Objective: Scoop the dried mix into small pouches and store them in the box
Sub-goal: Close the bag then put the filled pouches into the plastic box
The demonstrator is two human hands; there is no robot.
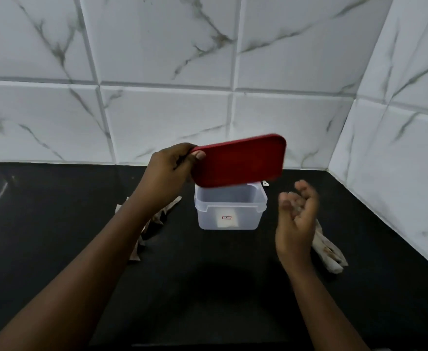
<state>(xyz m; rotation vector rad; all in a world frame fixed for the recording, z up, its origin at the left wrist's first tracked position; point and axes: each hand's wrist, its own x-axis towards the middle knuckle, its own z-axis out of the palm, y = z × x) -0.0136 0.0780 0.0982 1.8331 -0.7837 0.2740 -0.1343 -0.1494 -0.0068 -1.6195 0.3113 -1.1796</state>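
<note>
While our left hand [168,171] pinches the red lid [240,160] — tilted above the open box [248,214], our right hand [296,219] loosely spread.

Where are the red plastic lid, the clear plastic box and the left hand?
red rectangular plastic lid [238,162]: head view, middle of its flat face.
clear plastic box [205,220]: head view, front wall.
left hand [167,171]: head view, back of the hand.

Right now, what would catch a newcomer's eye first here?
A red lid, pinched by the left grip, hangs tilted over an open clear box at the middle of the black counter. The right grip hovers loosely curled to the box's right, blurred. Crumpled paper pouches lie on the counter either side.
</note>
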